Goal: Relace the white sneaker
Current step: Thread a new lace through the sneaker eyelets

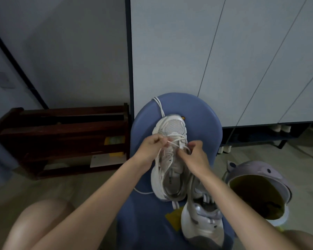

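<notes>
The white sneaker [170, 156] lies toe-away on the blue stool [202, 112] so its eyelets face up, the left hand [152, 146] pinching the white lace [172, 143] taut while the right hand [195, 156] fingers pinch it at an eyelet, seemingly to thread it.

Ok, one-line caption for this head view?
Both hands, left hand and right hand, thread a lace through the white sneaker on a blue seat.

no legible text, dark insole label in white sneaker [170, 159] too blurred
</notes>
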